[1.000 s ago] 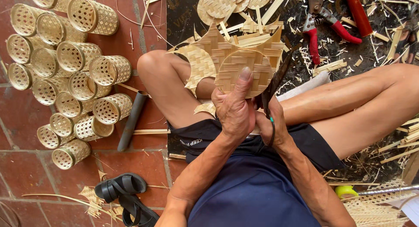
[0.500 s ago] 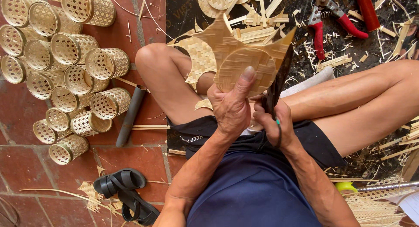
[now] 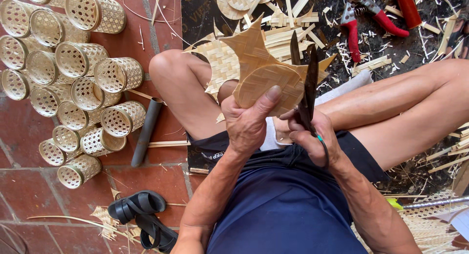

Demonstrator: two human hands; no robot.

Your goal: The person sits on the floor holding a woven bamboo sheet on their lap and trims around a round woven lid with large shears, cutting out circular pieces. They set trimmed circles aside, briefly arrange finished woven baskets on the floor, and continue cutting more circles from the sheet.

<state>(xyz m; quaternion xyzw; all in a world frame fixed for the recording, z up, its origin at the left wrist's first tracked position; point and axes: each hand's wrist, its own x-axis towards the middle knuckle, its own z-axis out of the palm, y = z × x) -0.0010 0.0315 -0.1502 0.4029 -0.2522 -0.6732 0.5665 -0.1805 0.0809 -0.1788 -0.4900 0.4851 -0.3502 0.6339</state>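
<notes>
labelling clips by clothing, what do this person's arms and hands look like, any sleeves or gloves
Both arms are bare from the hands up to the frame edge, with no sleeves showing. The left hand and right hand are bare too: no gloves, rings, watch or bands visible. Veins and tendons stand out along the forearms. The torso is covered by a plain dark blue top.

Woven cylinder baskets (image 3: 80,95) piled left; red pruners (image 3: 364,17) top; black sandals (image 3: 141,217) below.
</notes>
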